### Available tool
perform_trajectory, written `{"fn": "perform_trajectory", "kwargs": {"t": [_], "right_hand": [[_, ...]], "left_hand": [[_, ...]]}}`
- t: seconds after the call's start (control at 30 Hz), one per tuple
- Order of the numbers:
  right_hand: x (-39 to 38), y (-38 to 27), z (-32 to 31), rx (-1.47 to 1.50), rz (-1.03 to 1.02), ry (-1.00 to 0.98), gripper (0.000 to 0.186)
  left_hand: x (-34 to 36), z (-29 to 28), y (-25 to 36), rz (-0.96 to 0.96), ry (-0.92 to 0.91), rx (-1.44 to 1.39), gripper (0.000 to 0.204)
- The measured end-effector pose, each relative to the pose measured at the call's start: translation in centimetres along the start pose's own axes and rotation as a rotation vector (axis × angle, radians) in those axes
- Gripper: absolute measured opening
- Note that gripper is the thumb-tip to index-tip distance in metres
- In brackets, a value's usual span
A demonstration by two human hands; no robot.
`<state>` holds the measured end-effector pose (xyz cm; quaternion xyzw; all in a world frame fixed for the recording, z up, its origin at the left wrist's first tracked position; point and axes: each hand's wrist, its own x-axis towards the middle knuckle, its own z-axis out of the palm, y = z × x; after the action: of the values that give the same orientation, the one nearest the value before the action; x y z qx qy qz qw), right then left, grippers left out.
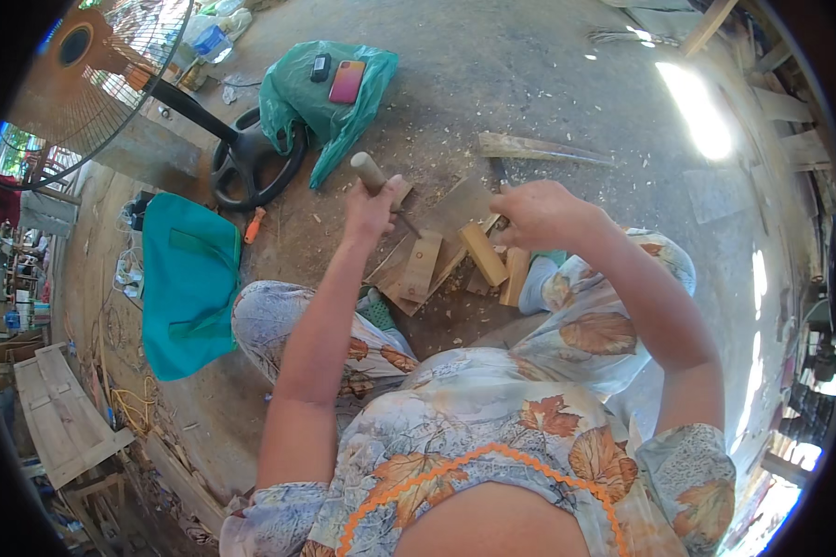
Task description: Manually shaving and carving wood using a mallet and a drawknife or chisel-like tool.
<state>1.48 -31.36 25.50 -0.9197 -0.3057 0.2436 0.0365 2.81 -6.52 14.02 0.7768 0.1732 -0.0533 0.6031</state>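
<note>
My left hand (370, 215) is closed around a chisel (368, 172) with a pale round wooden handle. Its thin metal blade slants down to the top end of a small wooden block (422, 266), which has a round mark on its face. On the other side, my right hand (546, 215) is closed on what looks like a wooden mallet (483, 253) with a yellowish block-shaped head, close to the right of the small block. The fingers partly hide where the mallet is gripped. Flat boards (464, 202) lie beneath and behind the small block, between my feet.
A teal bag (190, 283) and an orange-handled tool (254, 225) lie to the left. Beyond stand a fan (190, 109) and a green plastic bag (293, 84) bearing a phone (347, 82). A long wood strip (543, 148) and shavings lie ahead; another wood piece (515, 277) is by my right foot.
</note>
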Motion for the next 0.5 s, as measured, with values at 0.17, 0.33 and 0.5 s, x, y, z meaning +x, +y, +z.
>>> {"fn": "perform_trajectory", "kwargs": {"t": [0.17, 0.33, 0.5], "right_hand": [[5.9, 1.3, 4.7, 0.07, 0.128, -0.029, 0.044], [10.2, 4.5, 20.1, 0.298, 0.458, 0.222, 0.052], [9.6, 4.9, 25.3, 0.483, 0.542, -0.101, 0.057]], "left_hand": [[-0.2, 0.5, -4.8, 0.019, 0.033, -0.034, 0.036], [-0.3, -0.5, -6.4, 0.092, 0.084, -0.018, 0.028], [-1.0, 0.2, -6.2, 0.098, 0.05, -0.098, 0.027]]}}
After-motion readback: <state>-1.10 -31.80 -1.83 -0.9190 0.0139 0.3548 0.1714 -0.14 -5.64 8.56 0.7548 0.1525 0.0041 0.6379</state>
